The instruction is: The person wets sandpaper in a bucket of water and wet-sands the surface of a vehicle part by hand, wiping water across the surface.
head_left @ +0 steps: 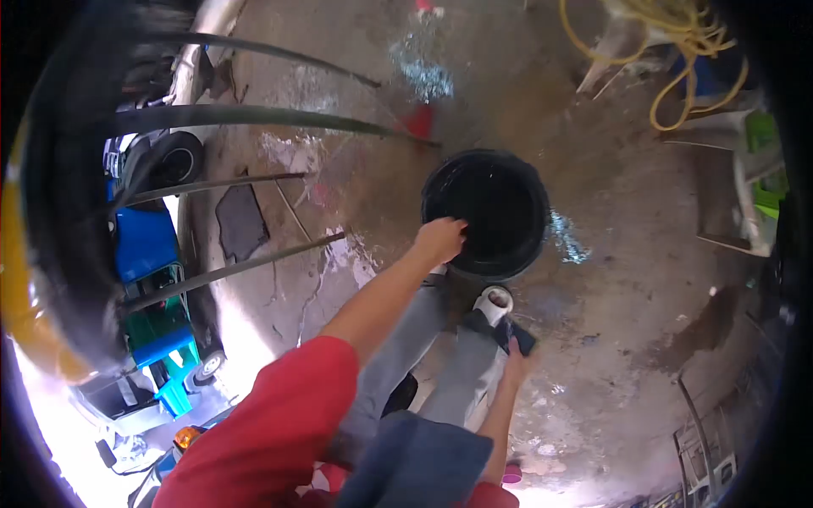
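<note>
A round black tub [500,203] stands on the floor in front of me, its inside too dark to make out. My left hand [442,240] reaches over the tub's near left edge with curled fingers. Whatever those fingers hold, if anything, is hidden. Lower down, beside my right leg, my right hand [518,364] is closed on a dark flat piece [518,337]; its kind cannot be told. Close to that piece is a white and grey shoe [494,301]. A blue-grey cloth [419,461] hangs across the bottom of the view, over part of my right arm.
Long dark bars [279,118] reach in from the left above the wet, stained floor [373,186]. A flat dark scrap [241,222] lies there. At upper right is a coiled yellow hose [677,51]. A blue and green vehicle [152,254] stands at far left.
</note>
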{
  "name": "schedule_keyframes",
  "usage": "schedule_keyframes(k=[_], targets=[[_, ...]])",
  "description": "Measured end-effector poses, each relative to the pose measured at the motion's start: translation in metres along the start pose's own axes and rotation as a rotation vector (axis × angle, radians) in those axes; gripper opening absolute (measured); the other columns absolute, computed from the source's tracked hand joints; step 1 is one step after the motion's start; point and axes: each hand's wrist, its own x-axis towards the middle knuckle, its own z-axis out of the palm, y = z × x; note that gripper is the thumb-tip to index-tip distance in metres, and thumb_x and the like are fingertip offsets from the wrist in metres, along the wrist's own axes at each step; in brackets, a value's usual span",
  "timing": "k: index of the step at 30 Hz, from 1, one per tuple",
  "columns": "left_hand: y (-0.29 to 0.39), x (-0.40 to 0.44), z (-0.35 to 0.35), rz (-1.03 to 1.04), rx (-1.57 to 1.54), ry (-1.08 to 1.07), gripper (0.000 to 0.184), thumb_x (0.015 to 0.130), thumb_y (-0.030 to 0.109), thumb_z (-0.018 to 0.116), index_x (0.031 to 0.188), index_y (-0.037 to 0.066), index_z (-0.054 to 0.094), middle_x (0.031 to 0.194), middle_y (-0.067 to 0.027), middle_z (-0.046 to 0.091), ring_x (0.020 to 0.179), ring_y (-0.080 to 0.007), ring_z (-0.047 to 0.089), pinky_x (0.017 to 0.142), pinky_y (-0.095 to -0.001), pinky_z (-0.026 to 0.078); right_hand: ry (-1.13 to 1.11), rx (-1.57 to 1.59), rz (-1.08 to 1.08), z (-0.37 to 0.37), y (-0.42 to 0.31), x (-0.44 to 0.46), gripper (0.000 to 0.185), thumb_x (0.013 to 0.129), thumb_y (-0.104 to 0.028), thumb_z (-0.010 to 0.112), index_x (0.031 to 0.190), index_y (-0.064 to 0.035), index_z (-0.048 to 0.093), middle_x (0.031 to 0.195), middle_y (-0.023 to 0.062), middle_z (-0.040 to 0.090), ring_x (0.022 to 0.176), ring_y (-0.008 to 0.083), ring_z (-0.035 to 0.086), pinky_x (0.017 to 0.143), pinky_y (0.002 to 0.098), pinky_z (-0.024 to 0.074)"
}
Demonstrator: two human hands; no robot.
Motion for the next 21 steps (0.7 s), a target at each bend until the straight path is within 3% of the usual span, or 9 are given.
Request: schedule_keyframes(k=[2, 4, 6, 8, 11, 14, 16, 18, 21], targets=[[0.009, 0.074, 0.043, 0.066, 0.091, 0.03, 0.043, 0.088, 0.027, 0.07, 0.13, 0.014, 0.065, 0.129, -0.0172, 0.066, 0.119, -0.0338, 0.064, 0.099, -0.0456, 0.052, -0.008, 0.162, 0.197, -0.015, 0.035, 0.001, 0.05, 0.073, 0.004, 0.084, 0.117, 0.0065, 0.06, 0.108, 0.0168, 0.069, 0.095, 0.0245, 0.066, 0.089, 0.038, 0.0542], [0.004, 0.11, 0.09, 0.124, 0.188, 0.168, 0.038, 0.09, 0.027, 0.067, 0.126, 0.016, 0.068, 0.129, -0.0159, 0.066, 0.121, -0.0329, 0.063, 0.099, -0.046, 0.052, -0.012, -0.028, 0.169, -0.041, 0.095, 0.002, 0.041, 0.08, 0.001, 0.079, 0.117, 0.0043, 0.063, 0.104, 0.0103, 0.068, 0.091, 0.022, 0.063, 0.083, 0.0341, 0.0551], [-0.004, 0.14, 0.123, 0.178, 0.278, 0.319, 0.033, 0.091, 0.028, 0.065, 0.122, 0.018, 0.07, 0.128, -0.0145, 0.067, 0.123, -0.0321, 0.062, 0.098, -0.0463, 0.052, -0.005, -0.045, 0.5, -0.06, 0.129, 0.001, 0.044, 0.077, -0.001, 0.082, 0.117, 0.0016, 0.062, 0.101, 0.0101, 0.069, 0.086, 0.0216, 0.065, 0.073, 0.0331, 0.0558], [-0.016, 0.162, 0.136, -0.008, 0.308, -0.233, 0.044, 0.083, 0.026, 0.072, 0.125, 0.011, 0.068, 0.124, -0.0179, 0.069, 0.118, -0.035, 0.065, 0.099, -0.0434, 0.053, 0.014, -0.082, 0.577, -0.061, 0.132, 0.0, 0.043, 0.081, -0.005, 0.079, 0.12, -0.0011, 0.061, 0.105, 0.0104, 0.067, 0.089, 0.0211, 0.064, 0.069, 0.0315, 0.0551], [-0.016, 0.14, 0.108, 0.017, 0.161, -0.335, 0.041, 0.081, 0.026, 0.069, 0.118, 0.009, 0.071, 0.111, -0.0215, 0.072, 0.11, -0.0393, 0.067, 0.094, -0.0443, 0.055, 0.118, 0.048, 0.648, -0.052, 0.127, -0.002, 0.045, 0.086, -0.011, 0.073, 0.128, -0.0061, 0.057, 0.116, 0.0121, 0.062, 0.097, 0.0206, 0.062, 0.067, 0.03, 0.0557], [0.001, 0.08, 0.074, 0.119, -0.218, -0.013, 0.033, 0.08, 0.027, 0.065, 0.103, 0.004, 0.072, 0.095, -0.0251, 0.071, 0.097, -0.0444, 0.068, 0.085, -0.0476, 0.056, 0.154, 0.34, 0.565, -0.03, 0.082, -0.002, 0.048, 0.092, -0.014, 0.061, 0.138, -0.0059, 0.048, 0.131, 0.0144, 0.053, 0.112, 0.0227, 0.058, 0.074, 0.0345, 0.0612], [0.028, 0.027, 0.038, 0.266, -0.303, 0.014, 0.024, 0.078, 0.022, 0.065, 0.091, 0.002, 0.067, 0.081, -0.0273, 0.065, 0.082, -0.0488, 0.065, 0.074, -0.0523, 0.054, 0.142, 0.583, 0.452, -0.011, 0.034, 0.004, 0.042, 0.096, -0.013, 0.053, 0.135, 0.0008, 0.05, 0.13, 0.0128, 0.052, 0.118, 0.022, 0.054, 0.089, 0.0418, 0.0616], [0.059, -0.027, 0.002, 0.35, -0.414, 0.063, 0.02, 0.076, 0.02, 0.066, 0.082, 0.001, 0.061, 0.075, -0.0255, 0.061, 0.075, -0.0491, 0.062, 0.068, -0.0548, 0.049, 0.08, 0.675, 0.416, 0.013, -0.04, 0.007, 0.043, 0.099, -0.019, 0.055, 0.136, 0.0035, 0.049, 0.132, 0.015, 0.051, 0.122, 0.0238, 0.053, 0.091, 0.0436, 0.0604], [0.119, -0.125, -0.092, 0.513, -0.521, 0.079, 0.021, 0.074, 0.017, 0.067, 0.083, 0.0, 0.059, 0.079, -0.024, 0.059, 0.079, -0.047, 0.06, 0.069, -0.0533, 0.047, -0.294, 0.911, 0.333, 0.036, -0.152, 0.004, 0.054, 0.102, -0.046, 0.057, 0.133, -0.0022, 0.054, 0.127, 0.0118, 0.059, 0.114, 0.0276, 0.059, 0.093, 0.0474, 0.0572]])
